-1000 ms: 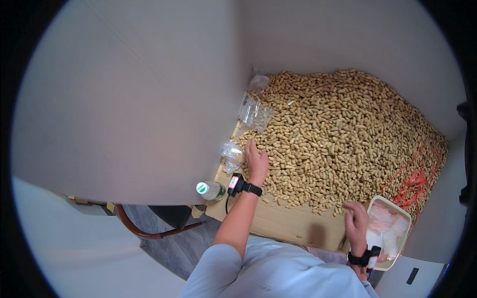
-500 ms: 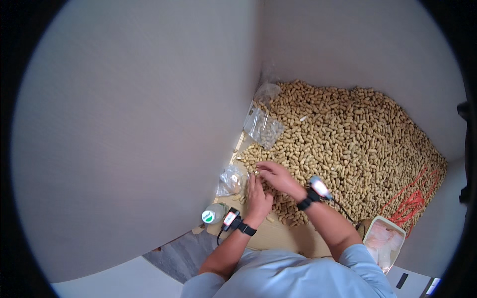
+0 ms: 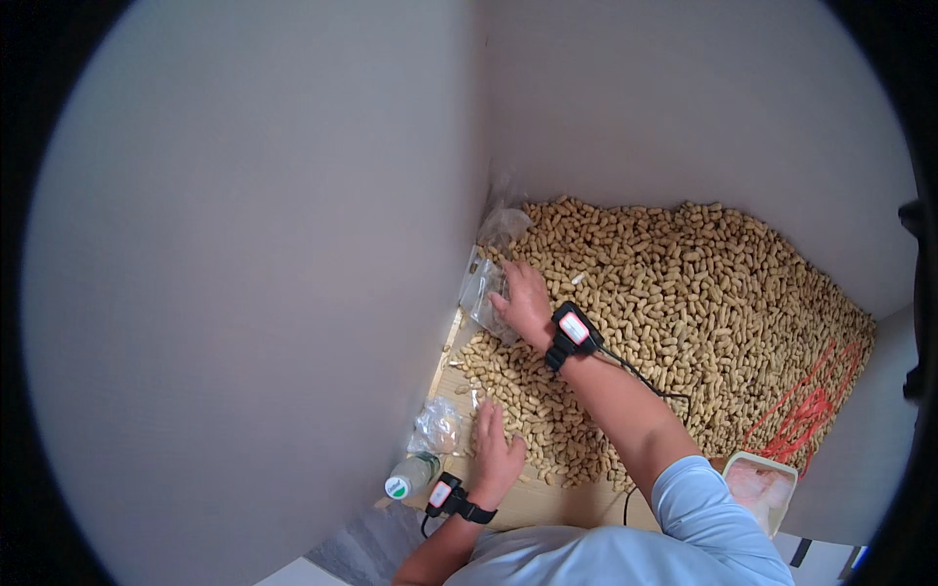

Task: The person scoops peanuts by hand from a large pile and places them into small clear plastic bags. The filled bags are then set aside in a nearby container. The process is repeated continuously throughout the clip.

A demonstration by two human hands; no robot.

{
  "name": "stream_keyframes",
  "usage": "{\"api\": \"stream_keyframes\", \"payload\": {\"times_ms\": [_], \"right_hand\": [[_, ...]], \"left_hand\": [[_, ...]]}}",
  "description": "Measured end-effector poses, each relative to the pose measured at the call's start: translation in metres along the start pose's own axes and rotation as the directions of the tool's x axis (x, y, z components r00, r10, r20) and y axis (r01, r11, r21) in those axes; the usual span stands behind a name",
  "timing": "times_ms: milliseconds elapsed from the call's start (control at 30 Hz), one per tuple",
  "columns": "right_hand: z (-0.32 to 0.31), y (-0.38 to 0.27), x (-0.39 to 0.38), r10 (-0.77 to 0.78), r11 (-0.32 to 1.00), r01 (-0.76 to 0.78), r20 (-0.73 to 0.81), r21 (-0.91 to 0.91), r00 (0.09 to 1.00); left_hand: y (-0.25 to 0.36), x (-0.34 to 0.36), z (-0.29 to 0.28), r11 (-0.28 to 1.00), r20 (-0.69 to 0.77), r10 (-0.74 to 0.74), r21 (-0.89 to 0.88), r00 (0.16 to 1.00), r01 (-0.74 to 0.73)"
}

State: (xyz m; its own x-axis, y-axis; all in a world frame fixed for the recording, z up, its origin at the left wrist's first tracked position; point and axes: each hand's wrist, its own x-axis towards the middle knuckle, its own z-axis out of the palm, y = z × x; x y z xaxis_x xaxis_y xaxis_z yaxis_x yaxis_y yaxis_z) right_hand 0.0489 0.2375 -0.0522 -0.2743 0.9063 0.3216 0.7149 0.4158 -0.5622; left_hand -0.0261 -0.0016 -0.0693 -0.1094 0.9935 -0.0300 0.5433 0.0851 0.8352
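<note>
Many tan peanuts (image 3: 674,303) lie near parted left fingers (image 3: 485,420); spread right fingers (image 3: 513,276) overlap a glossy, clear bag (image 3: 479,295).

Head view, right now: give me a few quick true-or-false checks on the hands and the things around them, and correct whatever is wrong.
1. The right hand is at a clear plastic bag beside the peanuts. True; whether it grips the bag cannot be told.
2. The left hand is farther from the person's body than the right. False: it is the nearer one.
3. The bottle is to the left of the left hand. True.
4. The red string lies beside the bottle. False: it lies at the peanuts' right side.
</note>
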Motion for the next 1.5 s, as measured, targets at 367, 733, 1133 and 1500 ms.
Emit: {"api": "stream_keyframes", "payload": {"times_ms": [367, 733, 1133, 1500], "right_hand": [[-0.042, 0.013, 0.011, -0.21, 0.959, 0.169, 0.17, 0.226, 0.963], [-0.114, -0.006, -0.042, -0.479, 0.775, -0.382, 0.862, 0.504, 0.165], [-0.003, 0.048, 0.13, 0.026, 0.981, -0.011, 0.074, -0.195, 0.997], [-0.074, 0.058, 0.1, 0.168, 0.825, -0.229, 0.163, 0.516, 0.972]], "left_hand": [[0.064, 0.007, -0.02, 0.968, -0.109, 0.139, -0.194, 0.984, -0.158], [0.066, 0.025, -0.022, 0.208, 0.271, -0.238, -0.924, 0.933, 0.321], [0.055, 0.004, -0.01, 0.426, 0.145, -0.456, -0.831, 0.878, 0.358], [0.035, 0.003, 0.002, 0.477, 0.127, -0.38, -0.822, 0.916, 0.311]]}}
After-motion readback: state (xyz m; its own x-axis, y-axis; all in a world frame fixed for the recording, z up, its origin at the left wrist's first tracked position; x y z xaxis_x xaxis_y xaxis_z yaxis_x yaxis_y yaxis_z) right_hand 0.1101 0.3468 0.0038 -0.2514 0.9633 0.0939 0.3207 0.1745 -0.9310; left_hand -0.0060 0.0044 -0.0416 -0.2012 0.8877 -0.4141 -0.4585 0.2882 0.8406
